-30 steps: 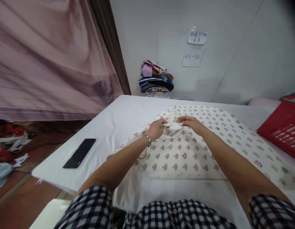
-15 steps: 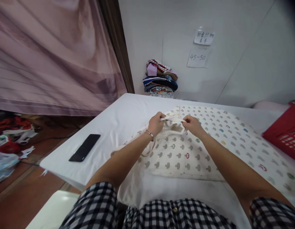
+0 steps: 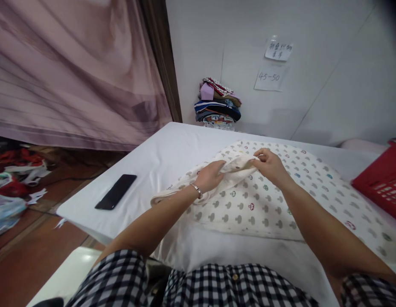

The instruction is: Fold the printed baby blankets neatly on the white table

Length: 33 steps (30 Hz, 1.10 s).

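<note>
A cream cloth with a mushroom print (image 3: 236,209) lies spread over the table, with a raised fold and a plain cream edge near its upper middle. My left hand (image 3: 210,175), with a bracelet at the wrist, is closed on the left end of that fold. At the fold's right end, my right hand (image 3: 271,165) pinches the edge between thumb and fingers and lifts it a little. A shadowed gap shows in the fabric between the two hands. The cloth's left end is bunched beneath my left forearm.
A black phone (image 3: 116,192) lies on the white-covered table (image 3: 89,200) at the left. Folded clothes (image 3: 217,104) are stacked by the wall. At the right stands a red basket (image 3: 382,183). A pink curtain (image 3: 73,76) hangs at the left.
My right hand has moved right and slightly up with the edge. My left hand has come down and left, and the open loop between them has flattened into a slanting fold.
</note>
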Motion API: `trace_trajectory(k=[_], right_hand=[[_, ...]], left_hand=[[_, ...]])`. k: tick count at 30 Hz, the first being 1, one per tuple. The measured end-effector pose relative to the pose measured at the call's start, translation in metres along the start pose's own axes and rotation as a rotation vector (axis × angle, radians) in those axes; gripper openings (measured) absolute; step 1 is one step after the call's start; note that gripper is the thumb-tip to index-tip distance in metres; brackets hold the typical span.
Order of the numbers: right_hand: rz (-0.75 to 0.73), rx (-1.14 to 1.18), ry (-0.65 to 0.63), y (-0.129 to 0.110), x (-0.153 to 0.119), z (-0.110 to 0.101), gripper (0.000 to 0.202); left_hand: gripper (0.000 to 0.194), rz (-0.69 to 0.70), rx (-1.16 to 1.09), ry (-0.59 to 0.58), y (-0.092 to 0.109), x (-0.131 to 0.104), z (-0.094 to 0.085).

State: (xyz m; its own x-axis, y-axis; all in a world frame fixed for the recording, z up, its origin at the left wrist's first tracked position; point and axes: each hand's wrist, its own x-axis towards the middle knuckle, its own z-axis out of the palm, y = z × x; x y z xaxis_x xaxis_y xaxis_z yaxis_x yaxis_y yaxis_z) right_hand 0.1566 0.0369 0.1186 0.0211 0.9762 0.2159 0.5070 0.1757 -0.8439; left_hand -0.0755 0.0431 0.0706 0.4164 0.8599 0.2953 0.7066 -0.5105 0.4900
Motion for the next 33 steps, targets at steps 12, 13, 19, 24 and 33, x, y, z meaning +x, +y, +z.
trace_trajectory(k=[12, 13, 19, 24, 33], right_hand=[[0.04, 0.184, 0.157, 0.013, -0.009, -0.002, 0.022], [-0.028, 0.068, 0.201, 0.015, -0.012, -0.003, 0.019], [-0.129, -0.217, 0.18, 0.019, -0.026, -0.014, 0.023], [0.133, 0.182, 0.029, 0.014, -0.022, -0.024, 0.03], [0.203, 0.33, 0.005, 0.01, -0.004, -0.045, 0.028]], left_hand=[[0.079, 0.042, 0.147, -0.079, 0.006, -0.048, 0.037], [0.078, 0.012, 0.168, -0.097, 0.005, -0.05, 0.037], [0.065, -0.087, 0.252, -0.197, -0.001, -0.058, 0.036], [0.046, -0.12, 0.309, -0.2, 0.002, -0.055, 0.032], [0.026, -0.175, 0.198, -0.14, -0.009, -0.055, -0.003]])
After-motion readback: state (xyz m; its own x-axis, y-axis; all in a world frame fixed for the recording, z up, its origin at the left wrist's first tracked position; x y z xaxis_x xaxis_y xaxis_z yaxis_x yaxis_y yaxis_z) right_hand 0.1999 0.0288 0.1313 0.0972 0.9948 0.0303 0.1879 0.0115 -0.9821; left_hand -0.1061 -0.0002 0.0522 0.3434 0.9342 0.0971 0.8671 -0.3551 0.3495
